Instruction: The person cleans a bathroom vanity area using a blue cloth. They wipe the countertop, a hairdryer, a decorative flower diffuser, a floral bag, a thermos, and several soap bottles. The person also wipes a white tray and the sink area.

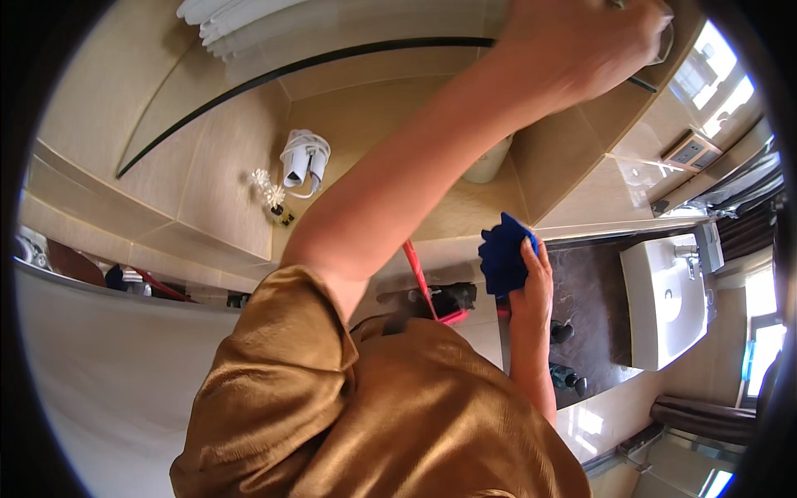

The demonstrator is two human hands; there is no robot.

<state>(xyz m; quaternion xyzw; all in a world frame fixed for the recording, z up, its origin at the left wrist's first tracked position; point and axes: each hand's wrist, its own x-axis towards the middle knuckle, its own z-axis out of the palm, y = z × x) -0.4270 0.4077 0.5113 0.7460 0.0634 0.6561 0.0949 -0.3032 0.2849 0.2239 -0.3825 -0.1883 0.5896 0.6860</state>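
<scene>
My left arm reaches up and across to the right, over the glass shelf (332, 56). My left hand (589, 41) is closed, slightly blurred, near the shelf's right end. A clear, curved rim, like that of a glass (666, 43), shows beside its fingers; most of it is hidden. Lower down, my right hand (535, 270) grips a dark blue cloth (501, 256), which hangs bunched out to the left of the fingers and thumb.
Folded white towels (237, 21) lie on the shelf. Below stand a white hair dryer (304, 159), a reed diffuser (278, 207) and a pale canister (488, 162) partly behind my arm. A red handle (418, 274) rises nearby. At right are a white washbasin (664, 303) and a wall socket (691, 153).
</scene>
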